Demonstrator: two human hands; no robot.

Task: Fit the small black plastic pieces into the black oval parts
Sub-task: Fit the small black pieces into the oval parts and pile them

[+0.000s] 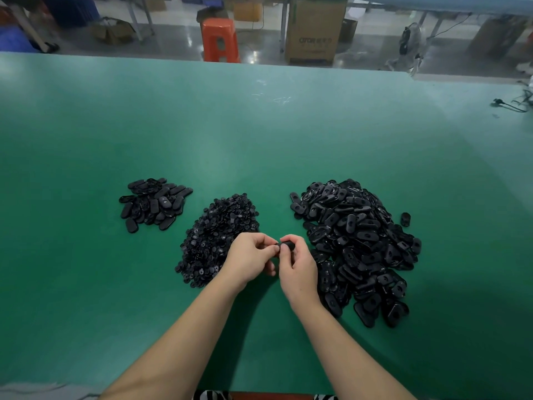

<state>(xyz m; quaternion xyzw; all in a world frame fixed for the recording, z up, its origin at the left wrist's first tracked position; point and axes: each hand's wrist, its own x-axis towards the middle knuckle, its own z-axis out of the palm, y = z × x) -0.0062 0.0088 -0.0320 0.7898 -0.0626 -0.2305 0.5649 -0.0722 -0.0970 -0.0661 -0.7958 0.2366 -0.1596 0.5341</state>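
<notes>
My left hand (250,256) and my right hand (297,267) meet above the green table (259,134), both pinching one black oval part (285,245) between fingertips. Whether a small piece sits in it is hidden by my fingers. A heap of small black plastic pieces (213,238) lies just left of my hands. A large heap of black oval parts (357,243) lies to the right. A smaller group of oval parts (153,204) lies at the far left.
One stray oval part (405,219) lies right of the large heap. A black cable (507,105) rests at the table's far right edge. Beyond the table stand an orange stool (220,39), a cardboard box (315,30) and a fan (412,41).
</notes>
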